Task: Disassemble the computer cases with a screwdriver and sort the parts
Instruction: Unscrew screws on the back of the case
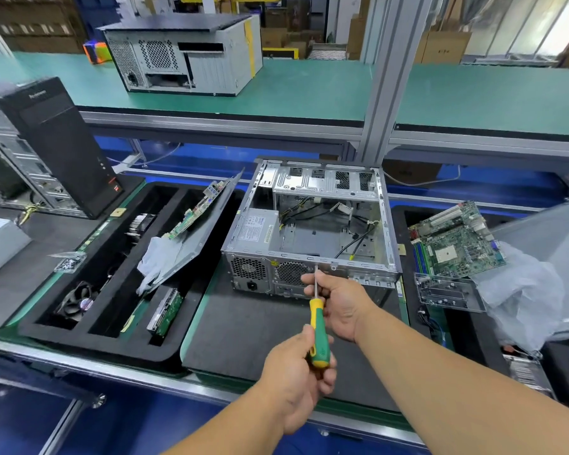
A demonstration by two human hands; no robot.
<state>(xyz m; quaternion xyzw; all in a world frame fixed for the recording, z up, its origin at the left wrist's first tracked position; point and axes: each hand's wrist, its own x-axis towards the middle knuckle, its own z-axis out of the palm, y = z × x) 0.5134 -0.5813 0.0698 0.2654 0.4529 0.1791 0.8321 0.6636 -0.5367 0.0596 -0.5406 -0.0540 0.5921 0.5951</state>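
My left hand (pixel 296 366) grips the screwdriver (pixel 318 336) handle; my right hand (pixel 339 300) pinches its shaft, tip on the rear rim of the open case (pixel 312 224) mid-bench. I'd keep the shaft square and press before turning.

2 bare forearms in view, left hand (pixel 296 372) and right hand (pixel 337 303). No sleeves, gloves, rings or watch visible. Short nails.

Green-topped benches (pixel 309 90), aluminium post (pixel 380 93), stacked cardboard boxes (pixel 447 44)
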